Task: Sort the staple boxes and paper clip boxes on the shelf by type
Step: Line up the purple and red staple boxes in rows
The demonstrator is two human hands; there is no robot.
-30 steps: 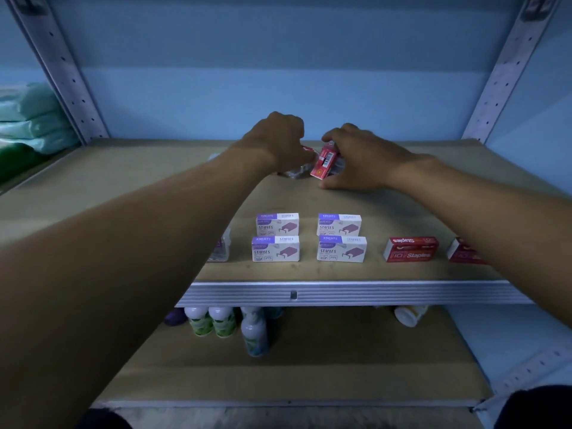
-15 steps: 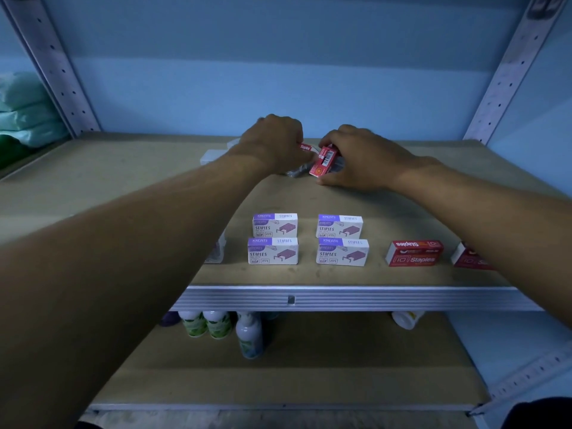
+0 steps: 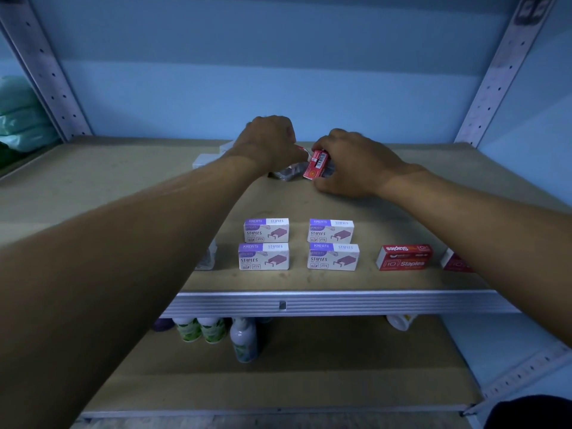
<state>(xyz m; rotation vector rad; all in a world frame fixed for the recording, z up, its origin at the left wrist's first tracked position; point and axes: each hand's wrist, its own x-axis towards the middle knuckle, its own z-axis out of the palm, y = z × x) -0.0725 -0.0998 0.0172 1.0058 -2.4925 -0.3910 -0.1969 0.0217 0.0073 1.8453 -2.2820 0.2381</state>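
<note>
Red cardboard showed between the two hands at the back of the shelf: a small red staple box, tilted up on end with its barcoded face toward the camera, was held by the right hand, whose fingers curled over its top while the thumb pressed in beneath it. The left hand was beside it, fingers curled down over a second red box, of which only a corner showed; whether it actually gripped that box could not be told. Directly under both hands lay a clear plastic box, grey and blurred, its contents unreadable.

Nearer the front edge stood four white staple boxes with purple bands, arranged two by two and marked "STAPLES". Just to their right lay a red box printed "10 Staples", and another red box beyond it was partly hidden by the right forearm. A clear box peeked out from behind the left forearm.

On the lower shelf stood several small bottles with green and white labels.
</note>
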